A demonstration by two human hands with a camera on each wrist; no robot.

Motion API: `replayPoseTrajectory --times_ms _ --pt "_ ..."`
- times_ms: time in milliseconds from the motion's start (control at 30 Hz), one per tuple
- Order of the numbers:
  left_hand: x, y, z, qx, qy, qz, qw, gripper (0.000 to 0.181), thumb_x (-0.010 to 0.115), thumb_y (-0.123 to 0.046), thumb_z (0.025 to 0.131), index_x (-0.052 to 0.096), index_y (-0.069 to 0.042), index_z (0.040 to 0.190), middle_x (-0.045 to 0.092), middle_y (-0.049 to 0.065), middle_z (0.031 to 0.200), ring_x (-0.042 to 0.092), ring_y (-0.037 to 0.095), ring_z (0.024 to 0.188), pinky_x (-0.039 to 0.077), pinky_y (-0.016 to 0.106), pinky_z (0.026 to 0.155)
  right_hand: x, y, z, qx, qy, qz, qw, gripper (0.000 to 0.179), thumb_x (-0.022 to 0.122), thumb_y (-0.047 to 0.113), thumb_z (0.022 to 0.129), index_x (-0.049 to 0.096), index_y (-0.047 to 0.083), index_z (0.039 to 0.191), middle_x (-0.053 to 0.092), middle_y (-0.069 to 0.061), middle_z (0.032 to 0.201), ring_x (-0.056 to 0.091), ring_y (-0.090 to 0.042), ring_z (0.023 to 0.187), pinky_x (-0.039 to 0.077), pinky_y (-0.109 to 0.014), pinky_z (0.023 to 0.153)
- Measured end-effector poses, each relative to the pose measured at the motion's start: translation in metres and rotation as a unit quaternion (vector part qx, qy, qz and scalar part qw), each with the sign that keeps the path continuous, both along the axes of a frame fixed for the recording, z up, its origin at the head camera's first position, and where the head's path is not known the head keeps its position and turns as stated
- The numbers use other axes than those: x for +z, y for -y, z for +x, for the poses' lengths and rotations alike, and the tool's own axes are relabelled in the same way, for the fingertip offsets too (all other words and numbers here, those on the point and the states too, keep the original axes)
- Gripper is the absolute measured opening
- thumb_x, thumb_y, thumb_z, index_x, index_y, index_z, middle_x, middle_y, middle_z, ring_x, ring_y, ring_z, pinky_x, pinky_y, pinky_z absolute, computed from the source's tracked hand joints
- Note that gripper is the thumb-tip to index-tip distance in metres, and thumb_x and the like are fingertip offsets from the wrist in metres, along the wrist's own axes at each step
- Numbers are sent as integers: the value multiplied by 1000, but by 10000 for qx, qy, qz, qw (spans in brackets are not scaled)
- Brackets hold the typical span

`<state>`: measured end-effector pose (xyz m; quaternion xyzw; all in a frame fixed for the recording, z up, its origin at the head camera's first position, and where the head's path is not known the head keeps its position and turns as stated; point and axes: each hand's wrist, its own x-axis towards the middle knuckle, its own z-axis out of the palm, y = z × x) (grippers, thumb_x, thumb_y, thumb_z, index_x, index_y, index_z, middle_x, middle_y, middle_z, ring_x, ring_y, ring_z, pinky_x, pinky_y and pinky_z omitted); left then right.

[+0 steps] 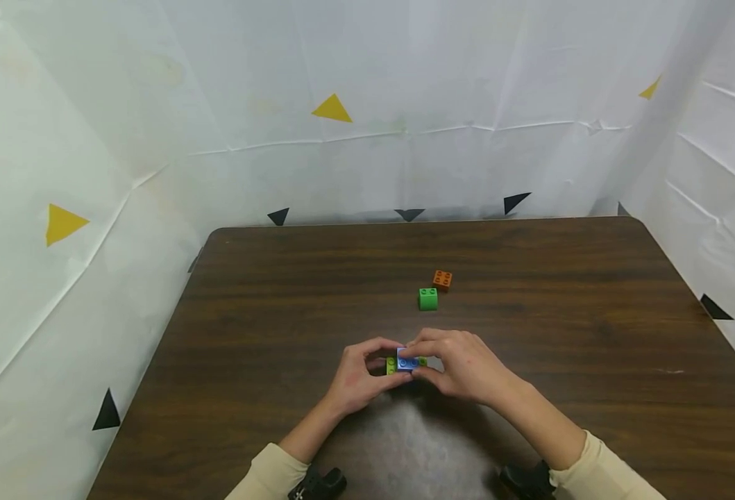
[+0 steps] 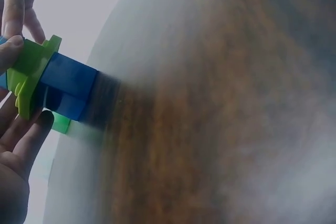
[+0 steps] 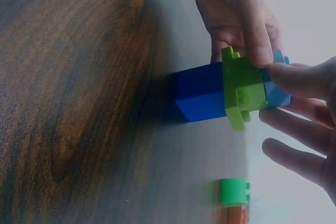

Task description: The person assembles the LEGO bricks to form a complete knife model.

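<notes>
A small stack of toy building bricks stands upright on the table, between both hands. Its base is a dark blue brick (image 3: 202, 94), a lime green piece (image 3: 248, 85) with a wider studded flange sits above, and a light blue brick (image 1: 407, 362) tops it. My left hand (image 1: 356, 380) holds the stack from the left, thumb on the near side and fingers on the far side. From the right, my right hand (image 1: 467, 364) pinches the light blue brick between thumb and fingers. Fingers partly cover the lime green piece in the head view.
Beyond the hands lie a bright green brick (image 1: 428, 300) with a rounded side and an orange brick (image 1: 442, 280) close behind it. The brown wood-grain table (image 1: 267, 298) ends at white sheeting (image 1: 404, 167) marked with yellow and black triangles.
</notes>
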<state>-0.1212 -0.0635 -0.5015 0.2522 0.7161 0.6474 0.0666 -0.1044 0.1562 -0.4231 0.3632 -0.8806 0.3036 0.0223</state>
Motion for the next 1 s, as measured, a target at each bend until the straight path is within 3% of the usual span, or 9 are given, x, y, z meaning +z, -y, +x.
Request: replayPoseTrajectory --times_ms 333,567,833,1000 --pt "2 1 -2 -115 7 -156 9998 35 84 -12 79 69 -8 111 68 3 109 66 19 102 55 34 83 -1 2 0 -77 -77 116 9999 31 80 18 83 75 19 114 67 11 101 59 -8 71 45 -20 57" --pt "2 0 -2 -146 -39 -177 9997 35 83 -11 79 69 -7 111 68 5 110 66 23 103 54 35 85 1 3 3 -171 -148 215 9995 31 81 19 83 75 20 113 66 12 100 53 -1 69 43 -20 55" --pt "5 -2 0 -71 173 -405 9990 38 84 -7 78 68 -5 113 68 7 112 64 20 103 53 39 87 3 2 2 -168 -26 218 9996 31 81 19 83 75 21 113 66 12 100 53 -2 70 44 -20 56" --pt "28 -1 6 -180 208 -456 9986 35 80 -2 80 67 0 113 68 12 111 65 17 102 53 41 88 1 2 2 -141 -53 149 9998 32 81 19 83 75 21 114 66 12 101 57 -4 70 44 -21 56"
